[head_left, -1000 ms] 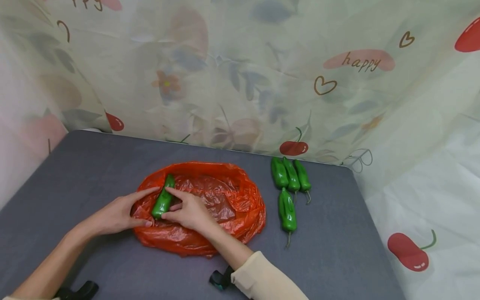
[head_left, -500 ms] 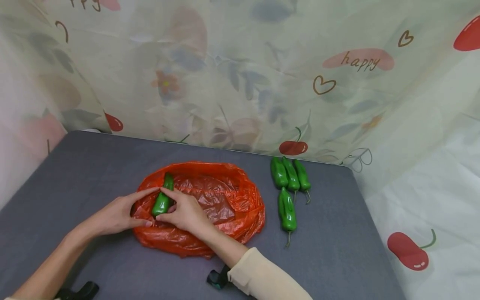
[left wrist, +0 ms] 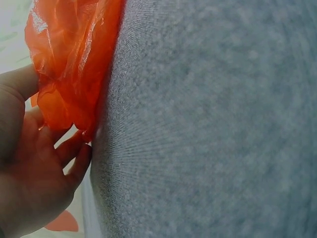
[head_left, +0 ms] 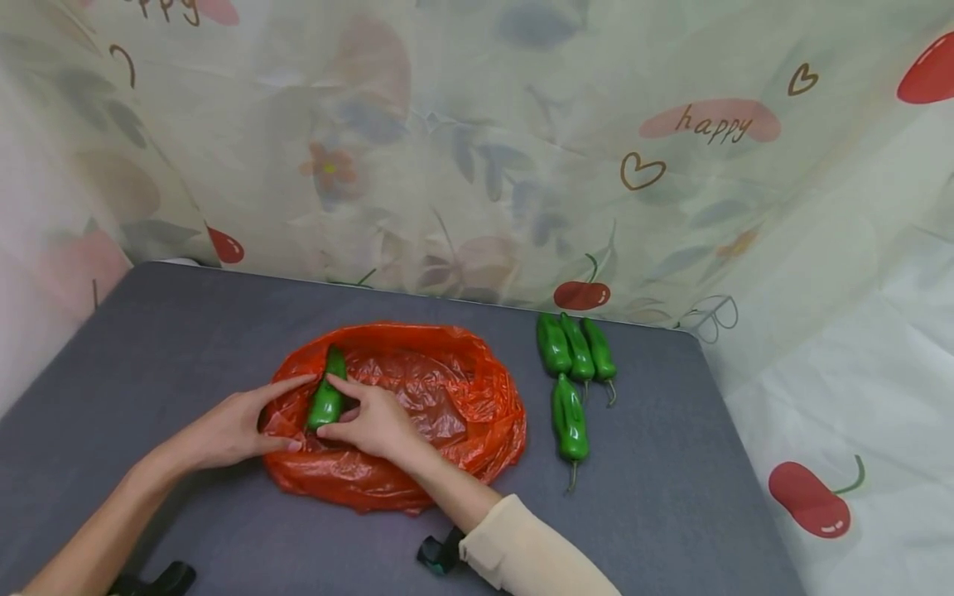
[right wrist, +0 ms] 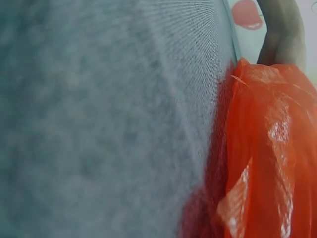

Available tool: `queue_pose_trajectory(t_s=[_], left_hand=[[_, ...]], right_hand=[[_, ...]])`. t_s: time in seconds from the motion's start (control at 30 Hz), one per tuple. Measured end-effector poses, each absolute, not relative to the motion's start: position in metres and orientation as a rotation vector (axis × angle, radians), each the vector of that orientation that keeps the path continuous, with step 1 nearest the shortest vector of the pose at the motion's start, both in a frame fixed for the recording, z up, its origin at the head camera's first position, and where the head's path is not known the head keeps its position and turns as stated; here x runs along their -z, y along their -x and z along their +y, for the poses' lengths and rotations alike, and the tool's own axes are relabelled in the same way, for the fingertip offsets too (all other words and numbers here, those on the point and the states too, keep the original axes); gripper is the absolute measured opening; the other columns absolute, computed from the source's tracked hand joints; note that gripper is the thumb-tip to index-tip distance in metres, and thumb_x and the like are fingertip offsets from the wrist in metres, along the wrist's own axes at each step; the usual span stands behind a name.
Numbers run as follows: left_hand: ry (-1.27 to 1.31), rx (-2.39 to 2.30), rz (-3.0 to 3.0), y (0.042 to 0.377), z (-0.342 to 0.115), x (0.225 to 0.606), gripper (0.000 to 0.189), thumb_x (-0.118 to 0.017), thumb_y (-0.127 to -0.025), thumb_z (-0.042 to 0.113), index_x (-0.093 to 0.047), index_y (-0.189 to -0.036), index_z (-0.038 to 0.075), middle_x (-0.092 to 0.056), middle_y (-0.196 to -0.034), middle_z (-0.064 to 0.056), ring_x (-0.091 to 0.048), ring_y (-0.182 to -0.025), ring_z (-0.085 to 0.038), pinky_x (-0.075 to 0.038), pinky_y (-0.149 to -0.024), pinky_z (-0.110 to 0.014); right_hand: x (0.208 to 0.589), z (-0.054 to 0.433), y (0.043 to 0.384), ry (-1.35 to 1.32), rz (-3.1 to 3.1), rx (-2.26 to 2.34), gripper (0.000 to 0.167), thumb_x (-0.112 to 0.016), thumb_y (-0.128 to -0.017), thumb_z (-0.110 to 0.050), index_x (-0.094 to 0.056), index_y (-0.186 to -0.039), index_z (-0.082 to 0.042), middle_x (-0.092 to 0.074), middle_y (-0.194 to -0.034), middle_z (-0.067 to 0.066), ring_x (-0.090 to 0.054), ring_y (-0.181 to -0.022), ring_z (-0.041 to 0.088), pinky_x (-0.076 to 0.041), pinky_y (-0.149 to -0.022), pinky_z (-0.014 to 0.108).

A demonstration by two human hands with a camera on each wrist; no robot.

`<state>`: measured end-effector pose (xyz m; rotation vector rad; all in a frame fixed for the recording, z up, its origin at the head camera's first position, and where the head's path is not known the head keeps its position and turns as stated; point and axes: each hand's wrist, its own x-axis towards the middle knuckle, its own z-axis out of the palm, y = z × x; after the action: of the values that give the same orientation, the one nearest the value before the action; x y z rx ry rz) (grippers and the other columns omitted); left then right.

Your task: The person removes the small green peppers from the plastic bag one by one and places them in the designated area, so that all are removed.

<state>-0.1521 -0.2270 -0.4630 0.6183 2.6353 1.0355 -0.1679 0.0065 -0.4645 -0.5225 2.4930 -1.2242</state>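
An orange-red plastic bag lies spread on the table with its mouth open upward. Inside its left end, a glossy green pepper stands lengthwise, and my right hand pinches it between thumb and fingers. At the bag's left side, my left hand holds the rim, thumb toward the near side and fingers toward the far side. The left wrist view shows the left fingers curved round the bag's end, low against the table. The bag's wall hides my right hand in the right wrist view.
Right of the bag, several green peppers lie in a row at the back, with another pepper just in front. The grey table ends at a patterned curtain. Black wrist straps show near the front.
My right hand and the pepper shift only slightly inside the bag's left end, a little left and then back. The left hand and the other peppers keep their places.
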Motion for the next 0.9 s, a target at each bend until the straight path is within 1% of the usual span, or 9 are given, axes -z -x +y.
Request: queue_pose_trajectory(t_s=[0.07, 0.13, 0.17, 0.2, 0.3, 0.53, 0.63, 0.73, 0.9], left_hand=[[-0.614, -1.037, 2.634, 0.152, -0.227, 0.463, 0.085, -0.083, -0.081, 0.034, -0.040, -0.151, 0.008, -0.053, -0.138, -0.026, -0.055, -0.118, -0.039, -0.047, -0.091, -0.057], [-0.606, -1.040, 2.630, 0.152, -0.226, 0.463, 0.085, -0.083, -0.082, 0.034, -0.040, -0.151, 0.008, -0.052, -0.139, -0.027, -0.055, -0.119, -0.040, -0.047, -0.092, -0.058], [-0.601, -1.044, 2.626, 0.152, -0.226, 0.462, 0.085, -0.083, -0.082, 0.033, -0.040, -0.151, 0.009, -0.052, -0.139, -0.027, -0.054, -0.120, -0.041, -0.046, -0.092, -0.058], [-0.598, -1.046, 2.623, 0.152, -0.226, 0.462, 0.085, -0.083, -0.082, 0.033, -0.040, -0.151, 0.009, -0.051, -0.140, -0.027, -0.053, -0.122, -0.042, -0.046, -0.092, -0.059], [-0.594, -1.042, 2.621, 0.152, -0.226, 0.461, 0.085, -0.083, -0.082, 0.033, -0.039, -0.152, 0.009, -0.051, -0.140, -0.028, -0.052, -0.123, -0.044, -0.046, -0.092, -0.060], [-0.582, -1.026, 2.626, 0.152, -0.227, 0.462, 0.086, -0.083, -0.081, 0.034, -0.040, -0.152, 0.012, -0.052, -0.140, -0.026, -0.053, -0.123, -0.043, -0.046, -0.093, -0.059], [-0.584, -1.032, 2.619, 0.153, -0.227, 0.463, 0.087, -0.082, -0.081, 0.037, -0.039, -0.152, 0.013, -0.052, -0.140, -0.026, -0.054, -0.121, -0.041, -0.047, -0.092, -0.058], [-0.581, -1.043, 2.605, 0.153, -0.226, 0.465, 0.086, -0.082, -0.081, 0.038, -0.039, -0.152, 0.014, -0.052, -0.140, -0.025, -0.055, -0.120, -0.039, -0.048, -0.091, -0.057], [-0.565, -1.052, 2.608, 0.152, -0.227, 0.464, 0.085, -0.083, -0.081, 0.035, -0.040, -0.152, 0.015, -0.052, -0.139, -0.025, -0.054, -0.119, -0.038, -0.047, -0.091, -0.056]], right_hand=[[0.463, 0.009, 0.167, 0.521, 2.475, 1.240, 0.073, -0.084, -0.082, -0.028, -0.050, -0.147, -0.028, -0.075, -0.093, -0.004, -0.064, -0.073, -0.006, -0.050, -0.080, 0.021], [0.461, 0.013, 0.167, 0.511, 2.443, 1.272, 0.073, -0.084, -0.082, -0.026, -0.050, -0.147, -0.027, -0.074, -0.097, -0.002, -0.065, -0.074, -0.005, -0.050, -0.079, 0.020], [0.459, 0.014, 0.166, 0.500, 2.426, 1.289, 0.073, -0.084, -0.082, -0.025, -0.050, -0.147, -0.027, -0.074, -0.099, 0.000, -0.065, -0.075, -0.005, -0.050, -0.077, 0.020], [0.458, 0.016, 0.165, 0.491, 2.401, 1.315, 0.073, -0.084, -0.082, -0.024, -0.050, -0.147, -0.027, -0.074, -0.102, 0.002, -0.065, -0.076, -0.004, -0.051, -0.071, 0.019], [0.456, 0.023, 0.163, 0.464, 2.358, 1.370, 0.073, -0.084, -0.082, -0.022, -0.051, -0.146, -0.028, -0.072, -0.106, 0.004, -0.066, -0.078, -0.002, -0.050, -0.069, 0.018], [0.456, 0.041, 0.160, 0.440, 2.276, 1.486, 0.073, -0.083, -0.082, -0.023, -0.049, -0.147, -0.029, -0.072, -0.095, 0.000, -0.067, -0.077, 0.002, -0.052, -0.065, 0.021], [0.455, 0.050, 0.159, 0.413, 2.233, 1.547, 0.073, -0.082, -0.083, -0.022, -0.049, -0.147, -0.028, -0.071, -0.096, 0.002, -0.068, -0.079, 0.005, -0.053, -0.065, 0.023], [0.455, 0.058, 0.157, 0.367, 2.209, 1.598, 0.071, -0.082, -0.084, -0.021, -0.050, -0.146, -0.030, -0.071, -0.097, 0.003, -0.069, -0.079, 0.007, -0.052, -0.063, 0.023], [0.452, 0.067, 0.155, 0.325, 2.222, 1.647, 0.068, -0.082, -0.084, -0.026, -0.052, -0.144, -0.034, -0.072, -0.093, 0.002, -0.068, -0.075, 0.013, -0.049, -0.059, 0.024]])
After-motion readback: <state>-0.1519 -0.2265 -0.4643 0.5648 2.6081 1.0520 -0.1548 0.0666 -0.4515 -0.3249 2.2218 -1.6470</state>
